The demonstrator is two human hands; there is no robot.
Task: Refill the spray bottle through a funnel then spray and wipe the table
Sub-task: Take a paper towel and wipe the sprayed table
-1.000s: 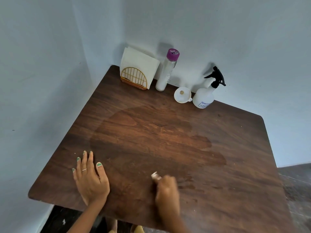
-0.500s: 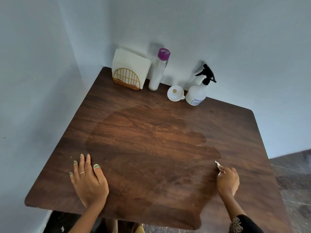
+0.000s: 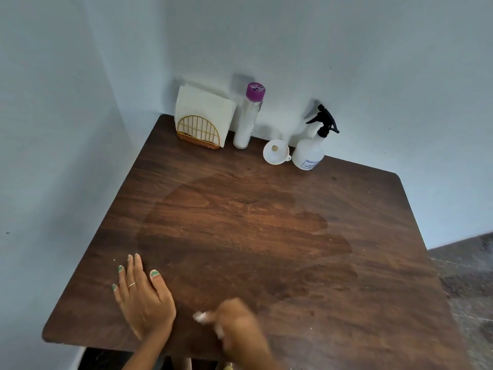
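Spray bottle point(image 3: 309, 153) stands upright at far edge of the table point(image 3: 373, 214), right of centre, against the wall; white body, black trigger head. White funnel point(image 3: 276, 155) sits just left of it, wide mouth up, touching or nearly touching the bottle's base, can't tell which. Further left along the far edge: tall clear bottle w/ purple cap point(image 3: 249, 116), then a gold wire napkin holder point(image 3: 199, 134) w/ white napkins in the far left corner. None of these have shifted vs. the earlier frames.

Mid-table shows a big damp patch point(image 3: 240, 231), darker sheen over the wood, reaching from centre toward the near right.

Right hand point(image 3: 234, 327) is at the near edge, blurred by motion, fingers clenched round a small white wad point(image 3: 200, 317) (tissue or cloth, can't tell) that pokes out at the left of the fist, pressed down on the tabletop. Half a sec ago this hand was out at the right side of the wet patch; now it's back near centre-left, close to where it was a sec ago, just beside the other hand.

Left hand point(image 3: 144, 300) lies flat, palm down, near left of the table, fingers released & spread slightly, holding nothing. Green nail polish, thin ring on one finger. Same spot as before.

Grey floor point(image 3: 469, 276) shows at far right.
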